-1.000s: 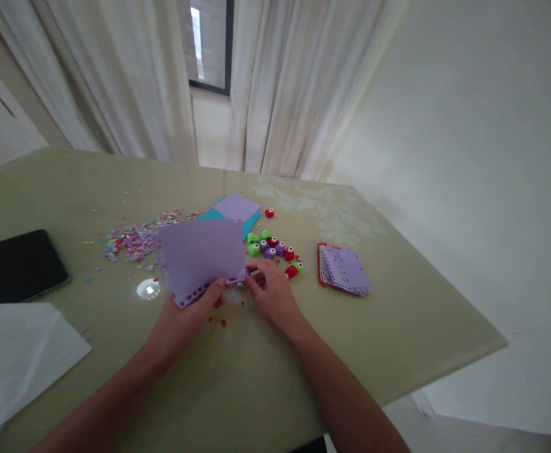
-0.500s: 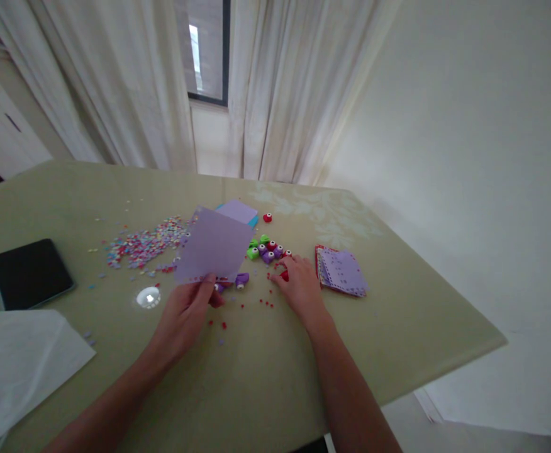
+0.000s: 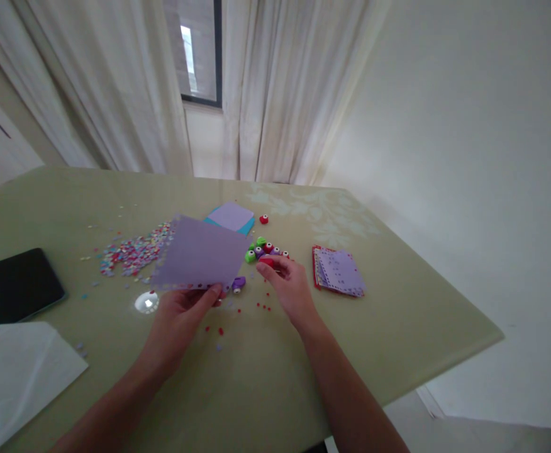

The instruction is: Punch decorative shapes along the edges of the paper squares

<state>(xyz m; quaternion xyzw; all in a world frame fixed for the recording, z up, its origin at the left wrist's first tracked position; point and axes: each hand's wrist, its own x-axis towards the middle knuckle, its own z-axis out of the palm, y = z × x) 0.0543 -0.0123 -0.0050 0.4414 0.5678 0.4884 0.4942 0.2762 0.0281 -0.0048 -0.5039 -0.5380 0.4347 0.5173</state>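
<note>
My left fingers [image 3: 216, 291] pinch a lilac paper sheet [image 3: 200, 251] by its near edge, thumb on top and the rest beneath; the sheet tilts up in front of them, flat and matte, with small shapes punched along its rim. My right fingers [image 3: 269, 274] are closed on a small red paper punch [image 3: 266, 261], which they partly cover. Between my two sets of fingers, on the desk [image 3: 238, 396], sits a purple punch [image 3: 238, 282], rounded, glossy plastic with a white eye. Just beyond my right fingers clusters a group of green, red and purple punches [image 3: 250, 256], and a lone red punch [image 3: 263, 219] lies farther off. Past the sheet, a lilac paper square [image 3: 231, 216] lies over blue paper [image 3: 248, 227]. To the right of my right fingers rests a stack of perforated sheets [image 3: 341, 270], lilac on top, red edges showing. Beyond my left fingers, to their left, spreads a loose heap of multicoloured confetti [image 3: 131, 255]; farther left are a flat black tablet [image 3: 21, 286] and, nearer me, a creased white sheet [image 3: 21, 377]. Red paper bits [image 3: 221, 331] dot the desk just below my fingers.
</note>
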